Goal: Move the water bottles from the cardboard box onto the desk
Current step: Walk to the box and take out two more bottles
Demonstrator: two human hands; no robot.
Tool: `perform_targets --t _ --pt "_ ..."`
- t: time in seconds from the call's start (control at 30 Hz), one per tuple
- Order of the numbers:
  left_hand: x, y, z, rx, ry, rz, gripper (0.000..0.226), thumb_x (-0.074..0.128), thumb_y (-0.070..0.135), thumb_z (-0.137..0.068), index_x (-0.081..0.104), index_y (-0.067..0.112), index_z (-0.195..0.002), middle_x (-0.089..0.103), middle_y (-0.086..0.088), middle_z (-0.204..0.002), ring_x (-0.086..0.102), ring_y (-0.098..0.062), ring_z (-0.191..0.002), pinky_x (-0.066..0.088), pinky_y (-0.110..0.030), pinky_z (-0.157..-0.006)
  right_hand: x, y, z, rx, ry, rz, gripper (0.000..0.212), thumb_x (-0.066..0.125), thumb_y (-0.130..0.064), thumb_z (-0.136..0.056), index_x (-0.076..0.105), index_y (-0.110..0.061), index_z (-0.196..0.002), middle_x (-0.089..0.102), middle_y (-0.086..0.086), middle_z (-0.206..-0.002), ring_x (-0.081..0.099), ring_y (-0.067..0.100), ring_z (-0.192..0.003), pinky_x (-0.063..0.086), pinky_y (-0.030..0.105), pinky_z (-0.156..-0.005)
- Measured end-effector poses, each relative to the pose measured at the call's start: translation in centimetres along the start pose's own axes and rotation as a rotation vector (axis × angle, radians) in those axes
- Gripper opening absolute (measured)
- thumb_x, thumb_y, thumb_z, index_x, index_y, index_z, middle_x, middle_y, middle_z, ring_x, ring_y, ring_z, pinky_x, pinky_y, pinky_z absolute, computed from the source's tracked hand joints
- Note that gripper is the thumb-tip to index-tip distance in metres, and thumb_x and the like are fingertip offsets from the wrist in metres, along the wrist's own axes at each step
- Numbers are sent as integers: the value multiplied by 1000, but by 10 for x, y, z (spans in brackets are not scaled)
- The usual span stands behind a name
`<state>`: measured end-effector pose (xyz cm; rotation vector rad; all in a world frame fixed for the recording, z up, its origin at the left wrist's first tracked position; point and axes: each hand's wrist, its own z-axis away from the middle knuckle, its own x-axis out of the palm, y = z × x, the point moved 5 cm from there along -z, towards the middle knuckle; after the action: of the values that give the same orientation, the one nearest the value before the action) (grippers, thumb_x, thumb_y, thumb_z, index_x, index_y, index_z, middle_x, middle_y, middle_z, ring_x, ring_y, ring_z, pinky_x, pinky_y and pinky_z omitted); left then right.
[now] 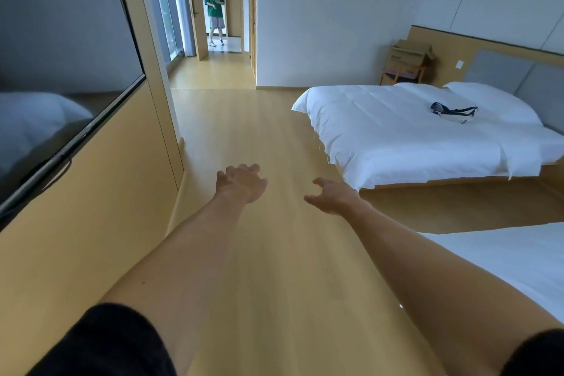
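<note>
Both my arms stretch forward over the wooden floor. My left hand (241,181) is held out with relaxed fingers and holds nothing. My right hand (331,197) is also empty, its fingers loosely spread. A cardboard box (410,55) with open flaps stands on a small wooden bedside table (399,75) in the far right corner, well away from both hands. No water bottles and no desk show in this view.
A white bed (412,131) with a dark pouch (453,111) on it lies to the right. A second bed's corner (503,256) is close on the right. A wall television (61,70) hangs at left. A person (215,11) stands in the far hallway.
</note>
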<state>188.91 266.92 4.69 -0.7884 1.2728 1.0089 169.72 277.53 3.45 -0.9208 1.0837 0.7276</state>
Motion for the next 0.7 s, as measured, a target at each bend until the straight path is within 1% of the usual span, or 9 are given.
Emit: perform_targets --t 0.33,0.43,0.57,0.7 --pt "-11 22 -109 52 -22 -35 54 27 49 -105 28 29 -156 33 -3 -160 35 -31 -140 30 -42 -112 -17 7 -104 42 -7 6 69 54 -57 -93 33 -33 -154 46 -3 -153 47 23 -137 42 38 -102" --pt "-16 33 -146 57 -28 -42 55 30 49 -105 27 29 -156 34 -3 -159 35 -31 -140 29 -42 -112 -21 15 -148 40 -23 0 68 53 -57 -94 33 -32 -154 46 -2 -153 46 22 -138 40 38 -104" --pt "-24 48 -209 29 -26 -50 57 33 50 -104 28 28 -156 34 -4 -159 35 -31 -141 29 -42 -114 -32 27 -220 7 -24 -11 68 53 -57 -94 34 -31 -154 45 0 -154 39 24 -143 38 39 -108" --pt "-37 66 -277 -16 -38 -36 55 34 48 -104 30 29 -155 38 -3 -156 36 -30 -141 29 -43 -114 -50 39 -295 -23 -70 -4 68 51 -57 -96 31 -31 -155 45 -2 -155 41 24 -142 37 37 -111"
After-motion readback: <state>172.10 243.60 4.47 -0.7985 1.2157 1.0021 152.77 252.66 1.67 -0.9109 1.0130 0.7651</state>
